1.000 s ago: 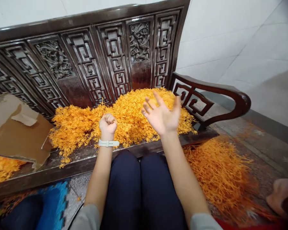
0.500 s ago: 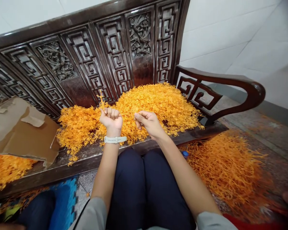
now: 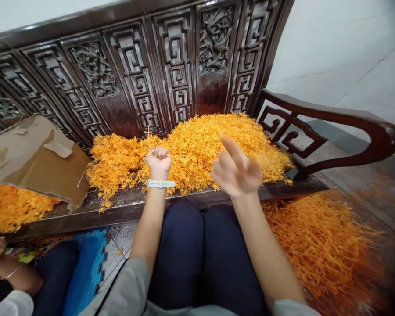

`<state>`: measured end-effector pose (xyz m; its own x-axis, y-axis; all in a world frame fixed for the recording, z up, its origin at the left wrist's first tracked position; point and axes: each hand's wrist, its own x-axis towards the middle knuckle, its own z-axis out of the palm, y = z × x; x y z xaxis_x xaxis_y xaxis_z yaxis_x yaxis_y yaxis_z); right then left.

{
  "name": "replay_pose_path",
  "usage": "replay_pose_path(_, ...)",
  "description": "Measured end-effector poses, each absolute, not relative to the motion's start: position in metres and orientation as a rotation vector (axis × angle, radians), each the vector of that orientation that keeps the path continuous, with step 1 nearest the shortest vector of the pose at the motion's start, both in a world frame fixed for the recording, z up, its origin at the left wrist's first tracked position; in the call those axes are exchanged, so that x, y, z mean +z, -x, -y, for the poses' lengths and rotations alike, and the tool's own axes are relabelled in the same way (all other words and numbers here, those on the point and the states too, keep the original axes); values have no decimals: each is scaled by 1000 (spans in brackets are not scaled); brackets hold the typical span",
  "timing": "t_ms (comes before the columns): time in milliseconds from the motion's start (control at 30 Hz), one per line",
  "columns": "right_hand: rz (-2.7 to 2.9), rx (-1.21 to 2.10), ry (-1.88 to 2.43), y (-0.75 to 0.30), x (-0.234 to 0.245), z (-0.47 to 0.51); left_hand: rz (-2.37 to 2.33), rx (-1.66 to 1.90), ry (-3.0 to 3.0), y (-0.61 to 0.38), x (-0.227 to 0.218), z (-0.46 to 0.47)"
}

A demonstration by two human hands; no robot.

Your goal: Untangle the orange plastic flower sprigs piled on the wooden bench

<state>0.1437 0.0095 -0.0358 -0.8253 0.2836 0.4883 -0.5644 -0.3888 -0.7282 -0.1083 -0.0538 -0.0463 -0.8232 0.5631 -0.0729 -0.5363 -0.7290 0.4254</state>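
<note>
My left hand (image 3: 159, 159), with a pale watch strap on the wrist, is closed in a fist. It holds an orange branched sprig (image 3: 148, 131), whose tip stands up behind the fist; the rest is hidden by the fingers. My right hand (image 3: 237, 169) is smeared by motion, its fingers spread and a finger pointing up. An orange blur shows just to its right, too smeared to make out. Both hands are above the front of a large heap of small orange branched pieces (image 3: 197, 131) lying on a dark wooden bench (image 3: 118, 215).
A torn cardboard box (image 3: 36, 162) lies tilted at the left over more orange pieces (image 3: 19, 206). The carved armrest (image 3: 332, 114) rises at the right. Thin orange stems (image 3: 322, 241) are piled on the floor. Another person's arm (image 3: 19, 274) shows at lower left, near a blue mat (image 3: 88, 259).
My right hand has moved right, away from the left, and its pinch has opened into spread fingers. My left hand stays closed. The view has shifted, and another person's arm has appeared at lower left.
</note>
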Motion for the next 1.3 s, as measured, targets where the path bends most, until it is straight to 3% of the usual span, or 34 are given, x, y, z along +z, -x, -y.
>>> replay_pose_path(67,1022,2103,271,-115,-42,-29,-604,2465,-142,101,-39,54)
replay_pose_path(133,953,2085,547,-99,-46,-36,-643,2479,-222,95,-29,55)
replay_pose_path(233,1319,2085,548,-94,-47,-21,-677,2486,-269,82,-17,57)
replay_pose_path(367,1643,1819,471,-96,-43,7,-647,2437,-269,65,-10,59)
replay_pose_path(500,1925,1911,300,-101,-35,18,-624,2400,-237,69,-13,59)
replay_pose_path(600,2130,2192,31,-117,-23,28,-583,2419,-236,95,-17,63)
replay_pose_path(667,2331,2374,-519,-131,-13,38,-541,2495,-233,115,-19,69)
replay_pose_path(733,2343,2354,-1297,-143,-5,46,-510,2554,-244,129,-22,75)
replay_pose_path(767,2239,2300,-1431,-147,-3,47,-502,2557,-258,132,-24,77)
replay_pose_path(800,2116,2258,-1342,-148,-3,44,-496,2543,-272,132,-26,78)
replay_pose_path(933,1633,1970,-214,-132,-14,2,-492,2401,-281,113,-32,70)
replay_pose_path(1100,861,2001,387,-113,-37,-30,-502,2178,-340,79,-20,62)
replay_pose_path(1167,909,1900,487,-113,-40,-23,-543,2009,-404,64,-15,60)
replay_pose_path(1300,1620,1581,441,-114,-48,-8,-669,1807,-559,38,-10,56)
